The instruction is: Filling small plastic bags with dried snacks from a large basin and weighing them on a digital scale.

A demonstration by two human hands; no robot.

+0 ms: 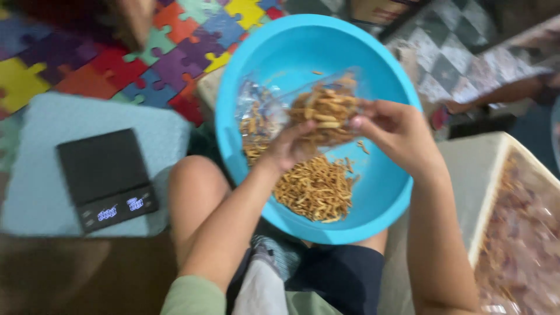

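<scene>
Nearest the camera, the person is sitting with a bare knee [195, 192] up and dark shorts [344, 277] showing, and the blue basin [385, 192] is resting right over the lap. A heap of thin fried snack sticks [315, 189] is lying in the near part of it.

Just above that heap, both hands are working a clear plastic bag [318, 111] that is partly filled with the same sticks. The left hand [289, 146] is cupping the bag from below, fingers closed around the filled part. The right hand [396, 131] is pinching the bag's right edge near the mouth.

My guess on handling: the bag is light but floppy and a bit slick, and the sticks look brittle, so squeezing hard would be crushing them. Supporting the bottom and holding the film up by the opening looks like the safe grip.

To the left, a black digital scale [108, 178] is sitting on a pale blue mat [41, 175]. Farther off, a colourful puzzle floor mat [87, 58] is spreading out. On the right, a tray of reddish pieces [522, 233] is lying, too blurry to identify.
</scene>
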